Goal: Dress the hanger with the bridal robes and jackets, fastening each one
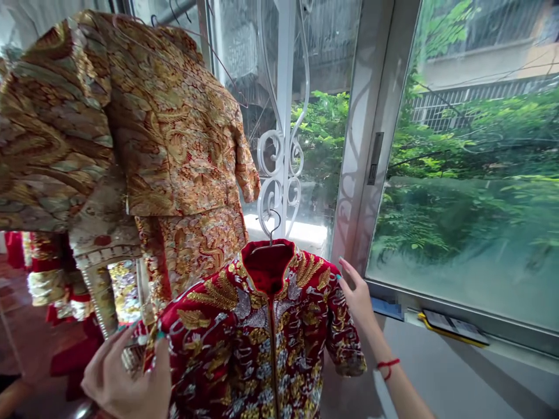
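Observation:
A red short-sleeved jacket (279,337) with gold and silver embroidery, a stand collar and a front zip hangs in front of me. The metal hook of its hanger (275,224) rises from the collar. My left hand (131,372) is curled at the sleeve on the left side, thumb in front, with embroidered cloth between thumb and fingers. At the opposite shoulder, my right hand (356,294) has its fingers stretched and apart, the tips at the edge of the sleeve. A red string bracelet (388,366) circles my right wrist.
Large gold embroidered garments (174,128) hang on the left, with more red and gold clothes (48,279) below. White scrolled ironwork (283,145) stands before the window (463,233). A flat yellow-edged item (454,327) and a blue item (388,308) lie by the sill.

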Tool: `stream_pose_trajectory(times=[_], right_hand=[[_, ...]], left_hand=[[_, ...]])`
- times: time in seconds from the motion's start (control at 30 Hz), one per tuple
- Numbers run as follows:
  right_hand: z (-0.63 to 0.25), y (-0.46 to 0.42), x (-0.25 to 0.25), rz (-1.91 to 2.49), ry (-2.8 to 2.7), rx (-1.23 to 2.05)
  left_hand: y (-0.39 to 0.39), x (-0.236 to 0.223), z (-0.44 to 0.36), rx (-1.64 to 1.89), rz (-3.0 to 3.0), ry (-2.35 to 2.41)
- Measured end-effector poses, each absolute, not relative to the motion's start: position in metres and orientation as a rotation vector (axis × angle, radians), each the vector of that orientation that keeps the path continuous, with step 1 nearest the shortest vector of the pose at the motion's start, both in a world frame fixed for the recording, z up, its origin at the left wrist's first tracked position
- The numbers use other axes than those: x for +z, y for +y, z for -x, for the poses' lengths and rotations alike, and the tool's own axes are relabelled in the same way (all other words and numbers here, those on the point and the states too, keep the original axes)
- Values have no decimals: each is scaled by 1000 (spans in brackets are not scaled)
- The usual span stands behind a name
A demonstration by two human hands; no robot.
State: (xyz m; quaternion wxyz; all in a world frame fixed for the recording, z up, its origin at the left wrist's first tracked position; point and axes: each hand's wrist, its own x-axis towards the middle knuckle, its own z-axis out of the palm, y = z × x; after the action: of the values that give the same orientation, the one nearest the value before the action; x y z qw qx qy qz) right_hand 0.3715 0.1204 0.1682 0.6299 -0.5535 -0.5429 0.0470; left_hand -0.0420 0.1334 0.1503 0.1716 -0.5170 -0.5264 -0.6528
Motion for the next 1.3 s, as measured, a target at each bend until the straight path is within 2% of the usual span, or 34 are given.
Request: stream_pose_trajectory(times=[0.1,0.17,0.27,0.4,0.5,0.6,0.67,0.87,0.97,1.1,1.3], right_hand=[[-328,128,182,1365,-1375,-292],[-306,144,179,1416,-1448,-465],[-294,165,169,1459,-1465,-584],[-290,158,147,1461,-1437,-651],[-275,135,105,1494,-1386,-605],[-258,123,57,1527,-1547,-428],[-252,123,41,1557,-1640,-296],[-229,105,44,1612,-1552,-110],[-196,84,27,1610,-1540,-43],[-163,81,7,1631,-1609,53],[-167,86,0,1661,-1612,97]], left_hand=[[139,155,8,-1666,1540,-1186],[154,153,-9,-1475,1739,-1151],[173,154,-17,-1316,1886,-1220],[162,145,-14,-1327,1880,-1213],[138,102,-11,-1347,1877,-1322],[130,48,-8,-1206,2014,-1382],[136,28,-7,-1128,2069,-1382],[141,26,-11,-1194,2078,-1319],[121,6,-13,-1238,2061,-1439],[113,-27,-13,-1101,2126,-1435],[114,-46,-20,-1018,2169,-1526]])
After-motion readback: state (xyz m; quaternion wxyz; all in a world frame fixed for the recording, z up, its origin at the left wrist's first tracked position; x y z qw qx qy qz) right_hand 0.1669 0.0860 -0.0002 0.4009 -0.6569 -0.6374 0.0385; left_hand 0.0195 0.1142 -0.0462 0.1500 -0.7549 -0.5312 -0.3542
